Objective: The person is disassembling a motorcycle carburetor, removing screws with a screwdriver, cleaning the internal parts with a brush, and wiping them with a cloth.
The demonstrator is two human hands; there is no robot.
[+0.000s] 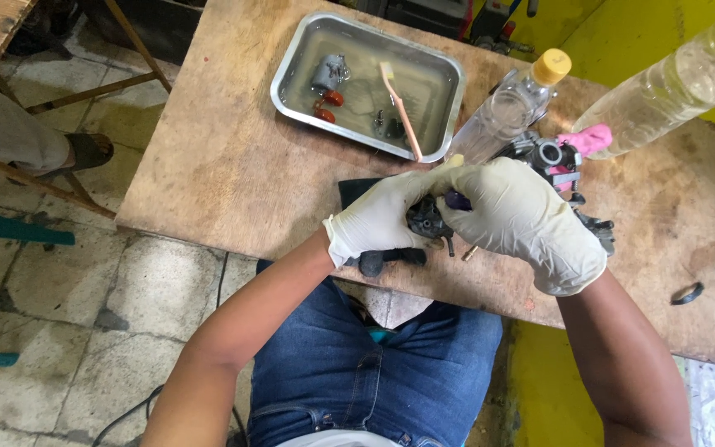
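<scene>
Both hands are in pale rubber gloves and bunched together over the near edge of the wooden table [233, 165]. The left hand [378, 219] is closed around a small dark metal engine part [425, 217], cupping it from the side and underneath. The right hand [516, 217] is curled over the top of the same part, fingers pinched around something dark purple [458, 199] that's mostly hidden, so I can't tell what it is. A couple of little stubs and a brass-looking bit [469, 252] poke out just under the hands.

Under the left hand there's a black cloth or pad [356, 192] on the table, and a dark lump [371, 263] right at the table edge below the wrist.

Just past the right hand sits another metal engine part [549, 155] with a round opening, with a pink rag [589, 139] touching it on the far side. Beside that, a clear plastic bottle with a yellow cap [513, 106] lies tilted, and a bigger clear bottle [680, 83] comes in from the top right corner.

Further out beyond the left hand is a metal tray [290, 70] with murky liquid, holding a toothbrush [400, 108] leaning on the rim, two red bits [328, 106] and a grey metal piece [328, 73]. Off to the right of the right hand, well apart, a small black curved ring piece [687, 293] lies on the wood.
</scene>
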